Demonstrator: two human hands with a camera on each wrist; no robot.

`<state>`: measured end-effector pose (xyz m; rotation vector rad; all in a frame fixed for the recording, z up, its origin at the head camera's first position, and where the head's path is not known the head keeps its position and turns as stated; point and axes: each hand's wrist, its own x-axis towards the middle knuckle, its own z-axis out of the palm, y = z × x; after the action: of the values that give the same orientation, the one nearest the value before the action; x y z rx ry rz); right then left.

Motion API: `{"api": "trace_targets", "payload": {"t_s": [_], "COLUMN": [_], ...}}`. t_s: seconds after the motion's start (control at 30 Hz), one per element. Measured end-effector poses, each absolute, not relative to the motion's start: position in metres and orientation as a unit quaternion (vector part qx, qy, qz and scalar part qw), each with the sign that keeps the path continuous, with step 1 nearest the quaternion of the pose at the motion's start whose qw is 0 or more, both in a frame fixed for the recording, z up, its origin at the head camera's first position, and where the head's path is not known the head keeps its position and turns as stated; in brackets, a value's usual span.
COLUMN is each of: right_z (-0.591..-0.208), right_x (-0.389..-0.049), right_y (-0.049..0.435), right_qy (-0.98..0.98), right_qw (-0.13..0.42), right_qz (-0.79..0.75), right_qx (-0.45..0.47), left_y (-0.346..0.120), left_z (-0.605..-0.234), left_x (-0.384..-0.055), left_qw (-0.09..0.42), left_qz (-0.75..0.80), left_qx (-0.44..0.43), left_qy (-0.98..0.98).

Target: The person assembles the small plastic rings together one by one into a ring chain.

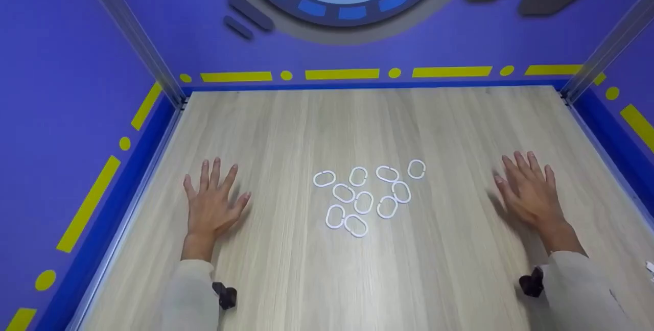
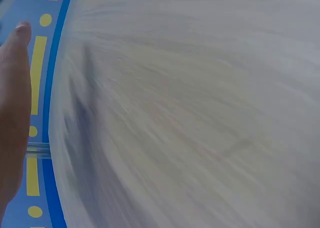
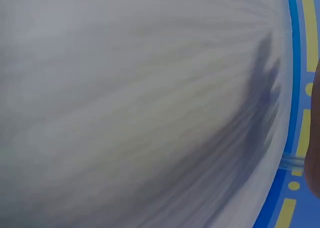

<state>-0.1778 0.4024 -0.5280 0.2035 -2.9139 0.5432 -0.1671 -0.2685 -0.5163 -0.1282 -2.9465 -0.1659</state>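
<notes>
Several white oval plastic links (image 1: 356,217), each with a small gap in its loop, lie loosely grouped in the middle of the wooden table (image 1: 286,269). Some of them touch or overlap their neighbours. To the left of the group, my left hand (image 1: 212,208) is palm down with its fingers straight and spread. On the far side of the links, my right hand (image 1: 534,195) is also palm down, fingers straight, angled inward. Both hands hold nothing and are well apart from the links. In each wrist view only part of a hand and its shadow show.
Blue-purple panels (image 1: 82,65) with yellow markings wall the table at the back and both sides. Metal posts (image 1: 135,29) stand at the back corners. A small black device (image 1: 225,295) is at the left sleeve, another (image 1: 531,282) at the right. A small white object (image 1: 650,266) sits at the right edge.
</notes>
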Motion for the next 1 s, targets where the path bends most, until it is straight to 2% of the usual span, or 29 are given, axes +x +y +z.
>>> {"api": "trace_targets", "payload": {"t_s": [0.17,0.27,0.43,0.57,0.73,0.87,1.0], "right_z": [-0.525,-0.524,-0.522,-0.526,-0.533,-0.533,-0.530], "right_x": [-0.178,-0.179,-0.175,-0.169,-0.165,-0.166,-0.170], "right_y": [0.368,0.336,0.285,0.253,0.218,0.197,0.186], "right_qy": [-0.962,-0.946,-0.933,-0.917,-0.909,-0.915,-0.924], "right_qw": [0.128,0.133,0.052,-0.010,-0.029,-0.029,-0.057], "right_qz": [0.208,0.250,0.320,0.370,0.388,0.378,0.363], "right_qx": [0.125,0.157,0.156,0.150,0.150,0.140,0.103], "left_y": [-0.240,-0.213,-0.167,-0.138,-0.110,-0.096,-0.088], "left_z": [-0.511,-0.510,-0.509,-0.512,-0.520,-0.524,-0.521], "left_x": [-0.168,-0.166,-0.159,-0.152,-0.147,-0.148,-0.153], "left_qw": [0.077,0.093,0.117,0.077,0.009,-0.009,-0.028], "left_qz": [-0.133,-0.204,-0.289,-0.333,-0.358,-0.356,-0.341], "left_qx": [-0.021,-0.034,-0.063,-0.062,-0.045,-0.039,-0.031], "left_qy": [-0.988,-0.974,-0.948,-0.938,-0.932,-0.934,-0.939]}}
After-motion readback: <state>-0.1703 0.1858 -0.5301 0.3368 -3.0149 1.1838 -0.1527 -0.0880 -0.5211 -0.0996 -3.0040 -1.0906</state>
